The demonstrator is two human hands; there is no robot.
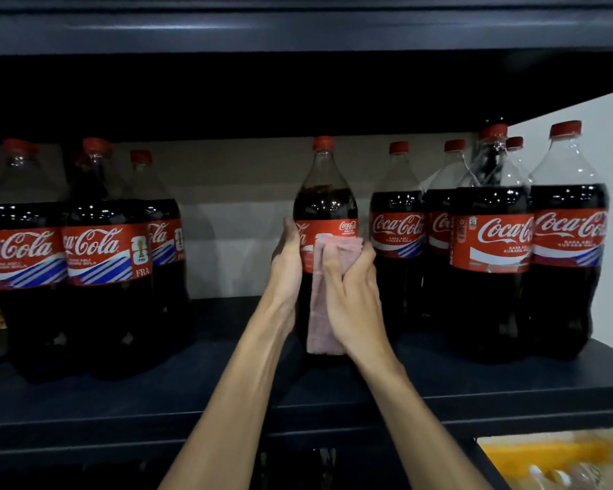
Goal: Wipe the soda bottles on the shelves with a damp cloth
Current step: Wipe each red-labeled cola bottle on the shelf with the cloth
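- Wiping is the step in hand: the Coca-Cola bottle (324,203) stands upright and alone on the dark shelf (192,394), caught between both hands at label height.
- The left hand (286,256) wraps its fingers round the bottle's left flank and steadies it; the fingertips pass behind the bottle, out of sight.
- The right hand (351,295) has its fingers bent over the pink cloth (321,323), pinning it flat against the bottle's front.
- Above the grip rise the bare shoulder, the narrow neck and the red cap (323,143), none of them covered by the cloth; below the grip the cloth hangs in a loose fold almost to the bottle's base.
- The next move, as I judge it, calls for sliding the cloth up toward the neck or round the body while the left hand keeps the bottle from turning or tipping.
- The bottle is clear, glossy plastic, rounded and tapering, full of dark cola, with a smooth red label (337,228); the cloth looks soft and matte.
- To the left of the grip stands a cluster of like bottles (96,249), and to the right another cluster (492,242), both well apart from the hands.
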